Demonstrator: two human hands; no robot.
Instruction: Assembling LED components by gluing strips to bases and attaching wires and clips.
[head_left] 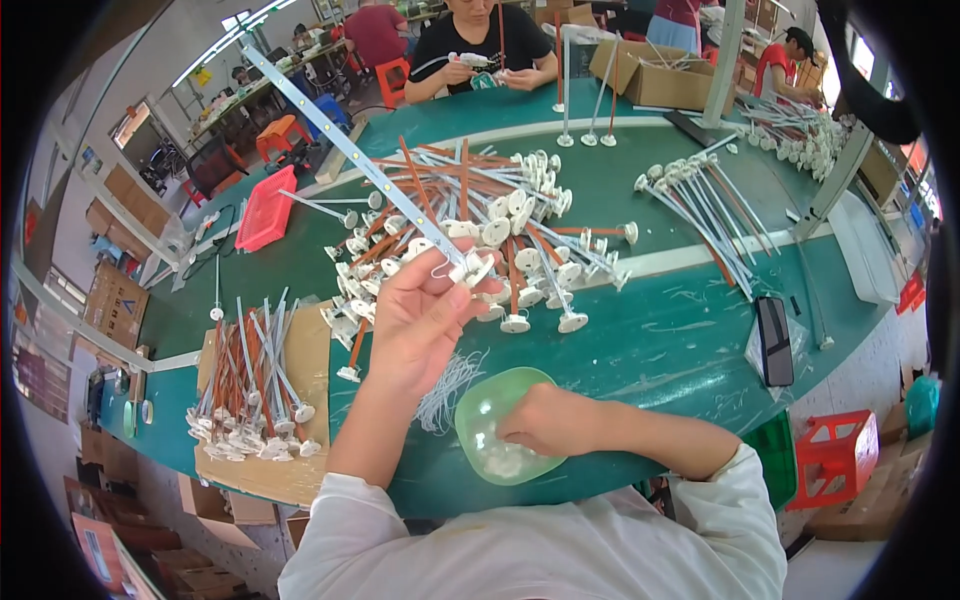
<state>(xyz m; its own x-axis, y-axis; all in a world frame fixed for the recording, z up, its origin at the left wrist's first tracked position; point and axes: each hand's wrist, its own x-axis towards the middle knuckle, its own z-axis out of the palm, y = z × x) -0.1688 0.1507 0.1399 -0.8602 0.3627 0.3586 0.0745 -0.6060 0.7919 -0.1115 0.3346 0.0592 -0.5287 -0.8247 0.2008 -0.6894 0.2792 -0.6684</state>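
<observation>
My left hand (425,325) is closed round the white round base of an LED strip stick (350,150). The strip slants up and away to the left, its small yellow LEDs showing along it. My right hand (545,420) reaches into a light green bowl (470,410), fingers drawn together and pointing down. Small whitish bits (503,462) lie in the bowl; what the fingertips hold, if anything, is hidden. Beside the bowl is a bundle of thin white wires (448,392). Beyond my left hand spreads a large pile of similar sticks (510,210), with white bases and brown or whitish strips.
A cardboard sheet (315,380) at left carries more sticks (255,385). At right lie another bunch of sticks (710,215) and a black phone (773,342). A red tray (266,210) sits far left. Across the table a person (480,60) works; a red stool (838,455) stands right.
</observation>
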